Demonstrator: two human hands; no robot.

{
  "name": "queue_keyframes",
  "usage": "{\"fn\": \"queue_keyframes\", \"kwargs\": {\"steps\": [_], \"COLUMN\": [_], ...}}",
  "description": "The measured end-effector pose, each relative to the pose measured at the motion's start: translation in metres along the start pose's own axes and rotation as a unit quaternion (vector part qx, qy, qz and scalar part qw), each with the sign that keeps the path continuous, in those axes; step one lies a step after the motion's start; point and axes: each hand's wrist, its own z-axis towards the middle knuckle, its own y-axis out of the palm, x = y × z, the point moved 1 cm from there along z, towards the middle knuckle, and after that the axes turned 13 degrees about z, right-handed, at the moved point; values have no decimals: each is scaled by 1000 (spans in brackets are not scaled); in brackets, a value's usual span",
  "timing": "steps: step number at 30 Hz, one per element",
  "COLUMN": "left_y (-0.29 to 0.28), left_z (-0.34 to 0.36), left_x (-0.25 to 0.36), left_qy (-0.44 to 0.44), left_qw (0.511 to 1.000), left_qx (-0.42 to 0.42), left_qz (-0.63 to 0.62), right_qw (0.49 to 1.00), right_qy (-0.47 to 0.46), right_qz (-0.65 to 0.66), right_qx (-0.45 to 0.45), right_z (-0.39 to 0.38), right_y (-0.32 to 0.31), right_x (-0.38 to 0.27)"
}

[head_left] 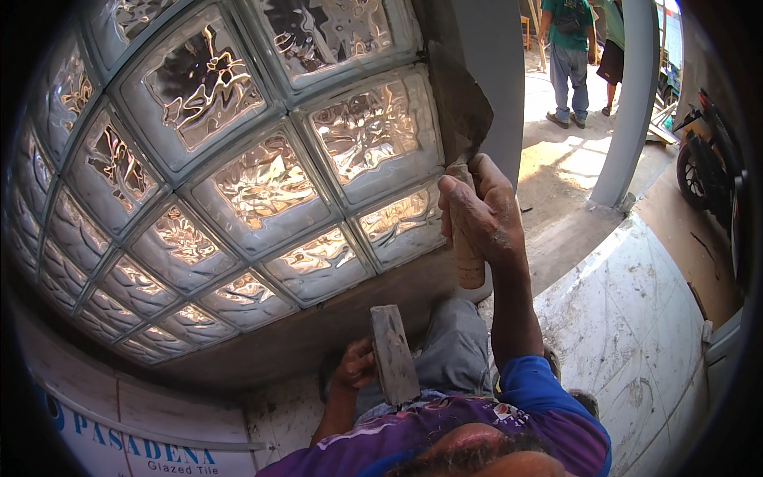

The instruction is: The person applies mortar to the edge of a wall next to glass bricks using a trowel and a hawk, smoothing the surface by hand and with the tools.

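- Pointing trowel (469, 115): raised beside the right edge of the glass-block wall, its mortar-stained blade tip-up against the grey strip there; whether it presses on that surface cannot be told. Its pale wooden handle (469, 270) bears small print near the butt, too faint to read.
- Right hand (489, 207): fingers wrapped round that handle, thumb toward the blade, knuckles dusted with mortar.
- Left hand (356, 366): closed round a grey, mortar-crusted rectangular board (393, 354), held tilted below the wall's bottom edge.
- Glass-block wall (338, 208): rows of clear, wavy blocks with grey joints, above a grey mortar band (310, 330).
- White panel (199, 433), lower left: large blue lettering with smaller dark words below.
- Purple-and-blue shirt (413, 441): small white print on it.
- Pale, dirty floor (612, 342): a motorcycle (703, 163) stands beyond its far right edge; two people (568, 63) stand outside past a grey post (636, 103).
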Motion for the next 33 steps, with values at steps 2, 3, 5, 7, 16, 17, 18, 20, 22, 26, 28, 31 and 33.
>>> {"fn": "queue_keyframes", "kwargs": {"steps": [2, 3, 5, 7, 16, 17, 18, 20, 22, 26, 28, 31, 33], "left_y": [-1, -4, -8, -12, -7, -8, -9, -10, -10, -14, -15, -18, -17], "left_z": [-1, -2, -6, -10, -6, -6, -5, -4, -3, -5, -6, -7, -7], "left_x": [0, -2, -6, -9, -12, -14, -14, -15, -15, -18, -19, -21, -20], "left_qy": [-5, -6, -6, -3, -8, -6, -5, -2, 2, -14, -17, -11, -17], "left_qw": [1000, 1000, 1000, 999, 1000, 1000, 999, 999, 998, 999, 999, 999, 999], "left_qx": [16, 21, 30, 42, 7, 6, 5, -5, -22, 6, 6, -1, 7], "left_qz": [7, 6, 2, -5, -28, -30, -31, -42, -59, -32, -34, -40, -31], "right_qw": [999, 999, 991, 961, 801, 759, 712, 666, 679, 711, 764, 767, 777], "right_qy": [-32, -37, -72, -107, -213, -269, -324, -353, -309, -293, -189, -238, -207], "right_qz": [0, 22, -112, -255, -551, -578, -600, -627, -639, -618, -608, -585, -583], "right_qx": [-27, -31, -29, -11, -99, -135, -169, -197, -188, -164, -105, -113, -117], "right_z": [-1, 5, 27, 52, 122, 128, 134, 145, 153, 154, 151, 155, 161], "right_y": [-11, -18, -41, -55, -103, -105, -108, -113, -116, -112, -109, -112, -118], "right_x": [-21, -33, -51, -64, -125, -128, -131, -135, -137, -138, -145, -151, -164]}}
